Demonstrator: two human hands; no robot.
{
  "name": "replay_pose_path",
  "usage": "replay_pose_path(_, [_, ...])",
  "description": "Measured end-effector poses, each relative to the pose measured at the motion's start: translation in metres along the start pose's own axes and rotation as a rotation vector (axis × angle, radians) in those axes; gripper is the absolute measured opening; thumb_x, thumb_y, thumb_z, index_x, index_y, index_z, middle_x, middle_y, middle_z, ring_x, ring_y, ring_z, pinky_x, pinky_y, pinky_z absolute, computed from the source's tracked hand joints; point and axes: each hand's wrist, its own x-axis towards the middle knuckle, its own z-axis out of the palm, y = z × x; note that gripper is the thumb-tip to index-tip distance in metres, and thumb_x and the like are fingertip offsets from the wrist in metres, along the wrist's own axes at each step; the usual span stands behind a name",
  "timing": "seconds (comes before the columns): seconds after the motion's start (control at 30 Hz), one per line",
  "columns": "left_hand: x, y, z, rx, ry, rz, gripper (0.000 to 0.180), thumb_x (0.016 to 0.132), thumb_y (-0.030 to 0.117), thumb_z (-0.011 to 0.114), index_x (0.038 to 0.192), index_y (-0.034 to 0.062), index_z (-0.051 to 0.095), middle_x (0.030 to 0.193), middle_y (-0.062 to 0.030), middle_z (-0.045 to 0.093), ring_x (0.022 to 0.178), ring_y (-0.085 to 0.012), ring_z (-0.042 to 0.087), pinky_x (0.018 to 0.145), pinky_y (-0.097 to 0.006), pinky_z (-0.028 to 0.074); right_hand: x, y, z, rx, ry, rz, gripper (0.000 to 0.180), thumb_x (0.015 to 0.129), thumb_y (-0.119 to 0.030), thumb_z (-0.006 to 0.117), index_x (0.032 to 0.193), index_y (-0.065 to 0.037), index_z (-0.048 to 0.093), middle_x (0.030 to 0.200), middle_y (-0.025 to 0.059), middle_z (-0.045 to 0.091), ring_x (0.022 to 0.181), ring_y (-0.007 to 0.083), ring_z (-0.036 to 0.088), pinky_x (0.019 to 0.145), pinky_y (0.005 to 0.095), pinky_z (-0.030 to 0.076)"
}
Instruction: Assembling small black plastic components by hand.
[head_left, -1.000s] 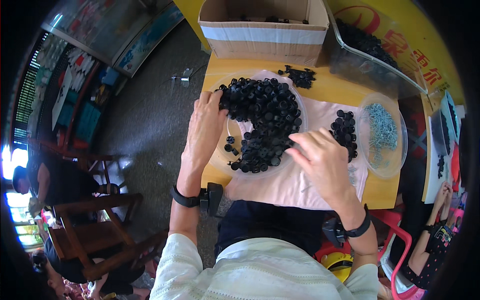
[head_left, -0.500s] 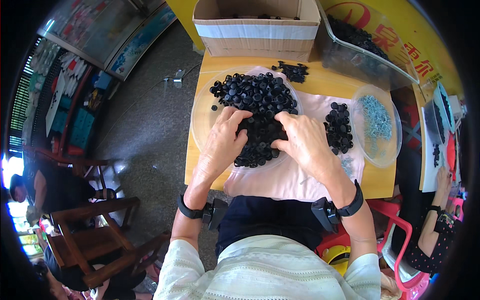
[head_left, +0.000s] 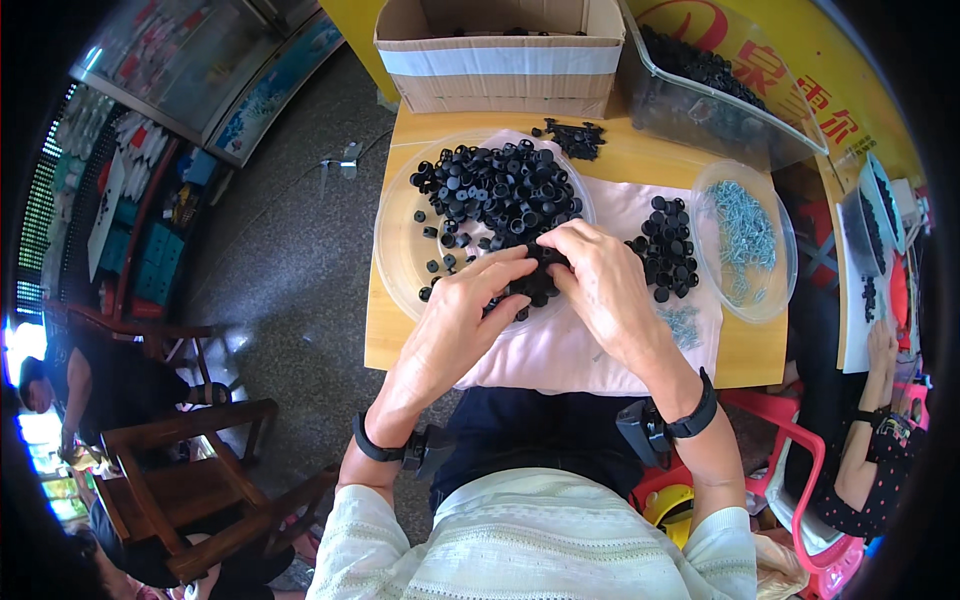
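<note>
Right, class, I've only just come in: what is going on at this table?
A seated person has both hands in a heap of small black caps lying on a clear round tray and pale cloth. The left hand and right hand meet at the heap's near edge, fingers pinching caps. A smaller pile and a dish of screws sit to the right.

The heap of small round black plastic caps [head_left: 500,190] lies dark against a clear see-through plastic tray [head_left: 395,250] and a pale pink cloth [head_left: 560,350], both on a yellow-orange wooden table [head_left: 640,160]. A second clear round dish [head_left: 775,290] holds silvery grey metal screws [head_left: 745,235], and the plain brown cardboard box [head_left: 500,60] carries a white tape band. Black wristbands [head_left: 700,415] ring both wrists, above a cream ribbed knit top [head_left: 520,545] and beside red plastic chairs [head_left: 790,460].
</note>
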Motion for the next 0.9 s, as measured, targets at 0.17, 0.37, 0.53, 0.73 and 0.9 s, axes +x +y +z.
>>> replay_pose_path(0.17, [-0.003,-0.008,-0.003,-0.019,-0.015,0.054,0.031,0.082,-0.006,0.059,0.111,0.0038,0.066,0.123,-0.0132,0.061,0.100,-0.0209,0.064,0.086,-0.030,0.050,-0.008,-0.002,-0.005,0.027,0.020,0.016,0.024,0.074,0.001,0.065,0.098,-0.003,0.062,0.096,0.0105,0.061,0.092,0.0294,0.060,0.077,0.0380,0.050])
replay_pose_path(0.37, [0.002,-0.002,0.000,-0.068,0.173,0.004,0.030,0.080,-0.005,0.062,0.108,0.0042,0.067,0.114,-0.0085,0.060,0.084,-0.0136,0.062,0.072,-0.024,0.051,-0.011,-0.001,-0.008,0.074,0.055,0.018,0.024,0.076,-0.002,0.065,0.100,-0.004,0.062,0.097,0.0096,0.061,0.092,0.0288,0.059,0.079,0.0369,0.050])
replay_pose_path(0.53, [0.014,-0.036,-0.036,0.483,0.323,-0.054,0.035,0.079,0.002,0.066,0.114,0.0042,0.063,0.104,-0.0109,0.061,0.085,-0.0188,0.060,0.070,-0.028,0.051,-0.018,0.000,-0.014,0.098,0.097,0.026,0.024,0.078,-0.005,0.066,0.101,-0.004,0.062,0.099,0.0097,0.061,0.094,0.0284,0.059,0.080,0.0364,0.050])
replay_pose_path(0.73, [0.032,-0.074,-0.033,0.489,0.240,-0.065,0.050,0.076,0.003,0.063,0.125,0.0033,0.054,0.111,-0.0175,0.057,0.088,-0.0263,0.061,0.076,-0.036,0.051,-0.034,-0.005,-0.023,0.087,0.105,0.004,0.022,0.080,-0.007,0.065,0.101,-0.004,0.062,0.099,0.0093,0.062,0.094,0.0281,0.059,0.078,0.0364,0.049])
replay_pose_path(0.9, [0.042,-0.068,-0.037,0.387,0.181,-0.164,0.033,0.073,0.005,0.065,0.105,0.0007,0.059,0.096,-0.0131,0.060,0.080,-0.0215,0.060,0.075,-0.033,0.051,-0.048,-0.003,-0.028,0.088,0.093,0.016,0.019,0.080,-0.007,0.065,0.099,-0.004,0.062,0.097,0.0093,0.062,0.091,0.0273,0.059,0.077,0.0361,0.049])
